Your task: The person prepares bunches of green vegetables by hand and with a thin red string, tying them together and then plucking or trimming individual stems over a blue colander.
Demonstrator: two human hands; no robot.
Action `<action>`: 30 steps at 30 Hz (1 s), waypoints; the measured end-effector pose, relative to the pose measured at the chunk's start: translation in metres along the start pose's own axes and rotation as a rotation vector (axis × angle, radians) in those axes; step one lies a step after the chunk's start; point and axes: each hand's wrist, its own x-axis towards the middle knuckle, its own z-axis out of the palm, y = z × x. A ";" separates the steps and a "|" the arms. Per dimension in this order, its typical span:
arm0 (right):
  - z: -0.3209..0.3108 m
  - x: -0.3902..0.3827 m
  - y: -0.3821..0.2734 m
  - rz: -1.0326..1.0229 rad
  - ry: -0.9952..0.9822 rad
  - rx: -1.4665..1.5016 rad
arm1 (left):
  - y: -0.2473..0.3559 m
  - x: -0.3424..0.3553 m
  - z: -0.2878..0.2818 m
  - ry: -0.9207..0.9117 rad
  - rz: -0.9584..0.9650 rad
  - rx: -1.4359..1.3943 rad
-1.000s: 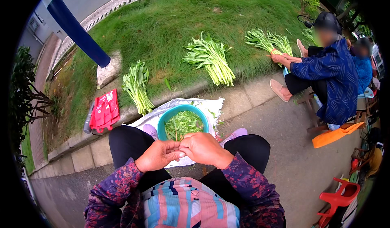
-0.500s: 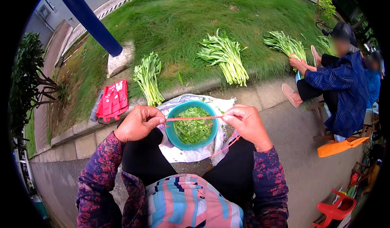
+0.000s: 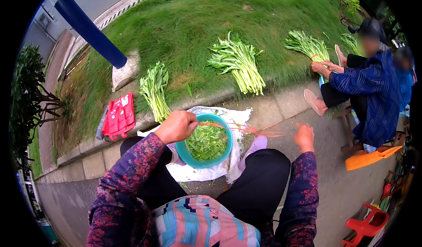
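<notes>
My left hand (image 3: 179, 126) is closed in a pinch on a thin red string (image 3: 222, 126), above the left side of a teal basin (image 3: 179, 149). Strands of the string stretch rightward past the basin, blurred and spread at their far ends. Well to the right, over the pavement, my right hand (image 3: 304, 137) has its fingers curled. The visible strand ends stop short of it, and whether it holds anything is hidden. Chopped green leaves (image 3: 205, 143) float in the basin, which stands on a white plastic sack (image 3: 184, 173) between my feet.
Leafy green bundles (image 3: 154, 93) (image 3: 239, 64) lie along the grass edge by the curb (image 3: 96, 155). A red bag (image 3: 119, 115) lies at left, near a blue post (image 3: 90, 29). At right, a seated person (image 3: 369, 86) grips another bundle (image 3: 307, 47); a red stool (image 3: 367, 223) stands lower right.
The string was taut between both hands; now its strands trail loosely from my left hand. My right hand has swung far right, and my left has moved slightly right over the basin's edge.
</notes>
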 end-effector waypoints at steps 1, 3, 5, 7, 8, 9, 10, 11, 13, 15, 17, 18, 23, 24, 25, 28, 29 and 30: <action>-0.002 -0.004 -0.014 -0.036 0.144 -0.204 | 0.008 0.010 0.015 -0.012 -0.020 0.048; -0.011 0.003 -0.032 -0.198 0.041 0.079 | 0.037 0.040 0.040 -0.074 0.037 0.124; -0.037 0.000 -0.079 -0.353 -0.228 0.584 | 0.066 0.065 0.060 -0.079 0.069 0.098; -0.056 -0.013 -0.120 -0.449 -0.454 1.051 | 0.086 0.080 0.065 -0.072 0.105 0.072; -0.059 -0.018 -0.131 -0.461 -0.480 1.118 | 0.093 0.084 0.063 -0.071 0.114 0.049; -0.063 -0.023 -0.138 -0.467 -0.500 1.180 | 0.099 0.086 0.058 -0.048 0.157 0.003; -0.067 -0.026 -0.141 -0.475 -0.522 1.243 | 0.102 0.087 0.051 -0.025 0.197 -0.042; -0.071 -0.027 -0.141 -0.446 -0.582 1.234 | 0.104 0.087 0.044 -0.003 0.236 -0.087; -0.078 -0.026 -0.139 -0.387 -0.699 1.209 | 0.105 0.084 0.030 -0.047 0.153 -0.213; -0.069 -0.026 -0.139 -0.432 -0.633 1.209 | 0.099 0.078 0.021 -0.065 0.090 -0.272; -0.064 -0.025 -0.141 -0.463 -0.583 1.203 | 0.090 0.073 0.017 -0.086 0.035 -0.350; -0.062 -0.026 -0.143 -0.470 -0.570 1.199 | 0.084 0.069 0.016 -0.096 0.002 -0.390; -0.059 -0.023 -0.162 -0.662 -0.192 0.971 | 0.061 0.059 0.018 -0.113 -0.115 -0.543; -0.060 -0.021 -0.165 -0.654 -0.228 0.961 | 0.058 0.058 0.016 -0.112 -0.146 -0.591; -0.060 -0.020 -0.168 -0.646 -0.265 0.951 | 0.055 0.056 0.015 -0.111 -0.176 -0.637; -0.056 -0.021 -0.177 -0.686 -0.245 0.790 | 0.040 0.048 0.009 -0.136 -0.119 -0.537; -0.054 -0.019 -0.179 -0.657 -0.261 0.790 | 0.036 0.046 0.004 -0.156 -0.143 -0.508; -0.053 -0.019 -0.180 -0.617 -0.292 0.851 | 0.029 0.042 0.000 -0.162 -0.176 -0.489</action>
